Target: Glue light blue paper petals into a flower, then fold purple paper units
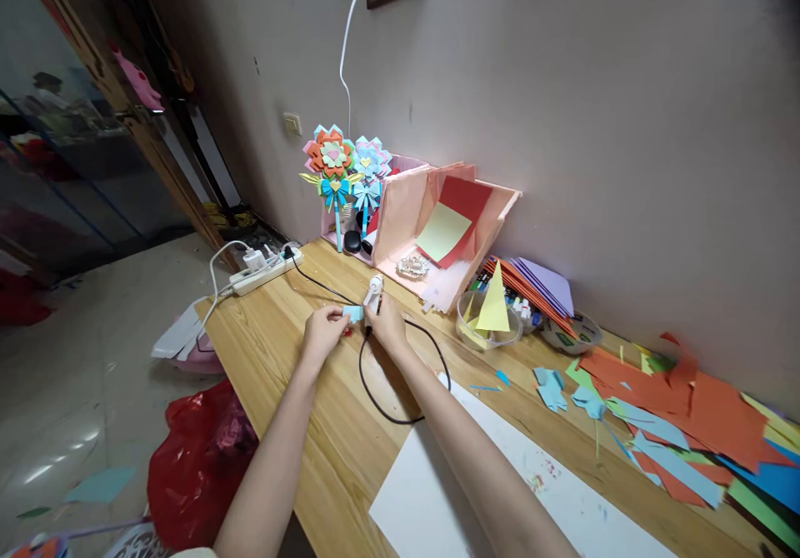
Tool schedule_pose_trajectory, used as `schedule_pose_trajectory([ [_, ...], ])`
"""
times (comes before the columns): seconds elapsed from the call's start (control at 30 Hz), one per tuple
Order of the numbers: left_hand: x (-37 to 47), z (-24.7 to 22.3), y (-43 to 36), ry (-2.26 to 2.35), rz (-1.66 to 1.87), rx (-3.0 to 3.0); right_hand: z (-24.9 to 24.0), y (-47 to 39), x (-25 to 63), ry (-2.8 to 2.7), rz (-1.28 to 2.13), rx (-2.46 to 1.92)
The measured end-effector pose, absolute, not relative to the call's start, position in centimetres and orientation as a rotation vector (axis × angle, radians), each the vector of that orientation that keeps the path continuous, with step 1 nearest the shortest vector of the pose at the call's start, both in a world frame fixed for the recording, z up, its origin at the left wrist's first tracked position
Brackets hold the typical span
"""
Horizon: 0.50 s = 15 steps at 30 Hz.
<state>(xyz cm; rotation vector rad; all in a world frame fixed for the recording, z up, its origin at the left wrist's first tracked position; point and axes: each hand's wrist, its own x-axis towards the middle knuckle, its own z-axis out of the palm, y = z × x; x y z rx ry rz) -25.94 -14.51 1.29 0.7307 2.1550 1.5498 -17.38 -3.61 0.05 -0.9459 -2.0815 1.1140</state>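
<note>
My left hand [323, 335] pinches a small piece of light blue paper [353, 314] above the wooden table. Close beside it, my right hand [388, 325] is wrapped around a white glue gun [374, 290], and the fingers hide part of its body. The blue paper lies right at the gun, but whether the two touch I cannot tell. A black cord [392, 419] loops from the gun over the table. Below my right forearm lies a white sheet [431, 479], partly covered by the arm.
A power strip [266, 273] sits at the table's left edge. Paper flowers [331, 156] and a pink box [400, 216] stand against the wall. Right of them are a clear bowl [488, 331] and scattered paper scraps [662, 400]. A red bag [193, 466] is beside the table.
</note>
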Motion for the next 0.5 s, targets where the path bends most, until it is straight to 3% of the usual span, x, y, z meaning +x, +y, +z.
schedule_pose_trajectory([
  [0.5,-22.2,3.0,-14.2,2.519,1.266,1.099,-1.0,-6.6,-3.5,-2.044,1.350,-0.721],
])
